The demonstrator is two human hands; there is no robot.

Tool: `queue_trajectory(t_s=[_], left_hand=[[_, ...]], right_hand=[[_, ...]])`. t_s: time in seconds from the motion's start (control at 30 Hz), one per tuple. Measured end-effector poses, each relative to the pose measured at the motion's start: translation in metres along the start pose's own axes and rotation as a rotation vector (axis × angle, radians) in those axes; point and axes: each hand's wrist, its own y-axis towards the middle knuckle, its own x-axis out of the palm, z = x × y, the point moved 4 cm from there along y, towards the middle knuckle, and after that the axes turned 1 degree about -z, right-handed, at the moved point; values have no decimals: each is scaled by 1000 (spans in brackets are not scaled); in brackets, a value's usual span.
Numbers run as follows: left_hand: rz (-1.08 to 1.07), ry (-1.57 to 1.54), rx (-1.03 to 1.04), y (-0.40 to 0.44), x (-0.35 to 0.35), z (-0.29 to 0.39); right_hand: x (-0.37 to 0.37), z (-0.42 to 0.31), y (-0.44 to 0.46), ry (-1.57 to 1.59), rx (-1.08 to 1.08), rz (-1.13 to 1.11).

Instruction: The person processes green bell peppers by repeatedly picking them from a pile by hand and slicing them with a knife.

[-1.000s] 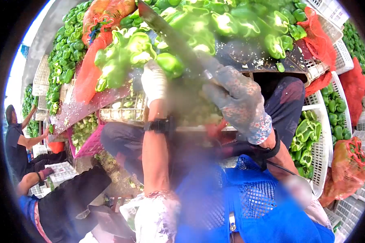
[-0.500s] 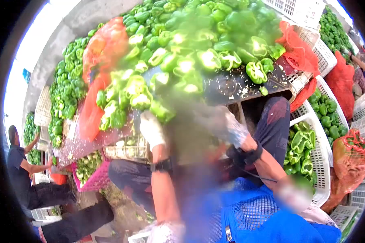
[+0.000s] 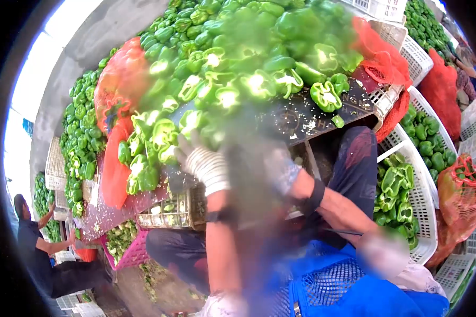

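My left hand [image 3: 205, 165], in a white ribbed glove, reaches to the edge of a heap of cut green bell peppers [image 3: 164, 134]. Its fingers are spread and nothing shows in its grasp. My right hand [image 3: 283, 170], also gloved, is beside it over my lap, close to the dark board's front edge. A blurred smear in the middle of the view hides its fingers and anything in them. On the dark board [image 3: 307, 119], pale seeds are scattered, and a halved green bell pepper [image 3: 326, 97] lies near its right end.
Whole green peppers [image 3: 195, 26] pile up behind the board. Red mesh sacks [image 3: 122, 79] flank the heap. A white crate [image 3: 426, 211] of cut peppers stands right of my knee; a pink crate [image 3: 135, 253] holds scraps at lower left. Another person [image 3: 34, 248] works at far left.
A green pepper piece was at my left fingers; now they are spread without it. My left hand has shifted slightly right. My right hand has drawn a little left. The view has tilted slightly.
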Motion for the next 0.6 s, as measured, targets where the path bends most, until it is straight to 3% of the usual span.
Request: queue_trajectory(t_s=[0.03, 0.13, 0.23, 0.33, 0.37, 0.5, 0.6], left_hand=[[-41, 19, -36, 8, -6, 2], [-14, -17, -53, 19, 1, -2], [46, -50, -20, 15, 1, -2], [113, -42, 60, 8, -9, 1], [130, -38, 97, 2, -9, 1], [164, -127, 122, -15, 4, -11], [186, -175, 140, -22, 4, -19]], right_hand=[[-1, 14, 9, 285, 18, 55], [-15, 54, 42, -272, -2, 84], [-18, 111, 80, -279, 293, 19], [43, 175, 96, -286, 357, 20], [46, 158, 95, 37, 312, 61], [57, 94, 113, -194, 324, -177], [44, 52, 124, 93, 363, -362]])
